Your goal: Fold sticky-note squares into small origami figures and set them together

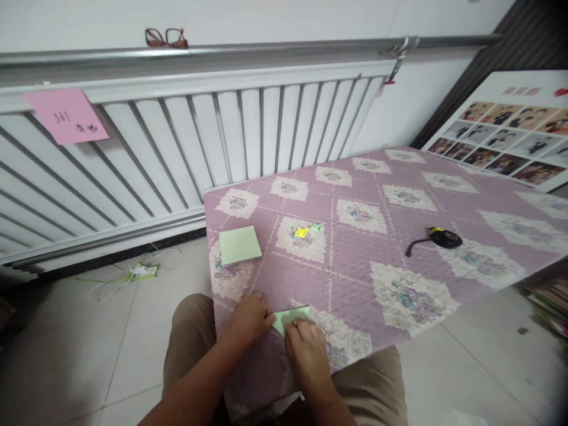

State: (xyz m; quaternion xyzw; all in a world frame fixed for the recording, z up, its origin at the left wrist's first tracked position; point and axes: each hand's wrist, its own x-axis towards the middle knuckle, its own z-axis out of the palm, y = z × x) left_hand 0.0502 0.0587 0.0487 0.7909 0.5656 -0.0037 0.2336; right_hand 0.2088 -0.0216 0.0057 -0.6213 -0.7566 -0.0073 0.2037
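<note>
A light green sheet of paper, its visible outline a triangle, lies at the near edge of the cloth-covered table. My left hand is closed at the paper's left corner, thumb and fingertips on it. Resting on the near side of the same paper is my right hand, its fingers curled and pressed together; part of the sheet is hidden beneath them. Beyond my left hand sits a pad of pale green square paper. Farther back are a small folded yellow paper piece and a small folded green paper piece, side by side.
A black object with a yellow part and a strap lies on the right of the table. Behind stands a white radiator with a pink note. Glasses rest on its pipe. A photo board leans at the far right.
</note>
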